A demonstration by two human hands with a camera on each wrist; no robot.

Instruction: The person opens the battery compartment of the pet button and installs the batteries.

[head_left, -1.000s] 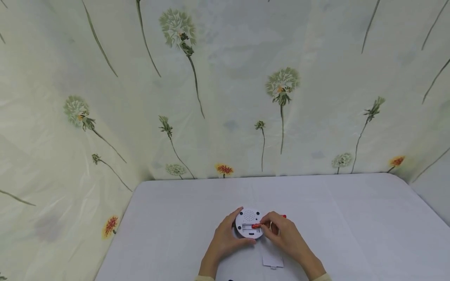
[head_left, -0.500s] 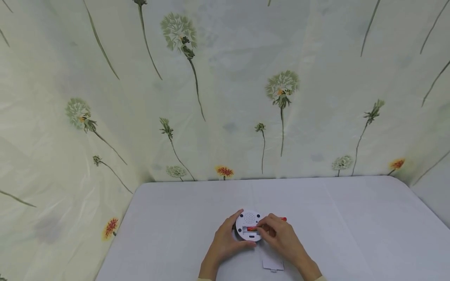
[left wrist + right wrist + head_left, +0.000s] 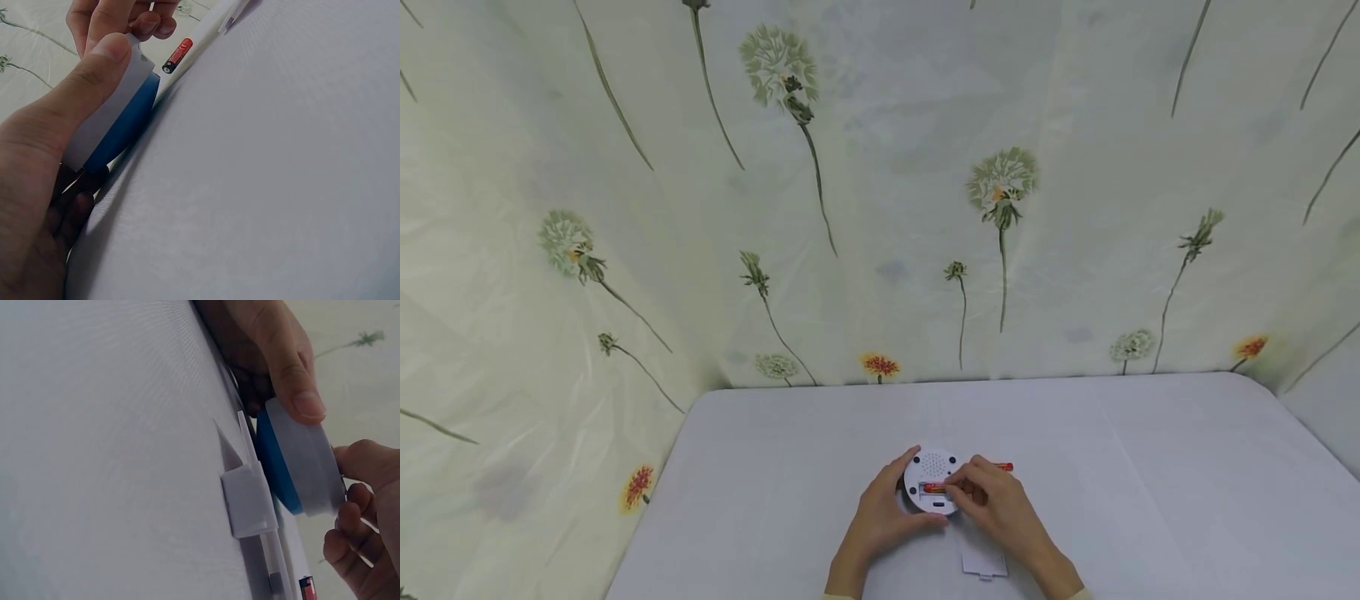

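Observation:
My left hand grips a round white device by its side, thumb and fingers spread around the rim; its underside with an open battery slot faces up. In the left wrist view the device shows a blue lower part. A red battery lies in or at the slot, and my right hand pinches or presses its right end with thumb and forefinger. In the right wrist view the right fingers touch the device's face, and the battery there is hidden.
A second red battery lies on the white table just beyond the right hand. The white battery cover lies nearer, below the device. Behind the table hangs a flowered cloth.
The battery in my right fingers has moved left and lies lined up with the slot, where it was further right a second ago. My left hand holds the device in about the same place.

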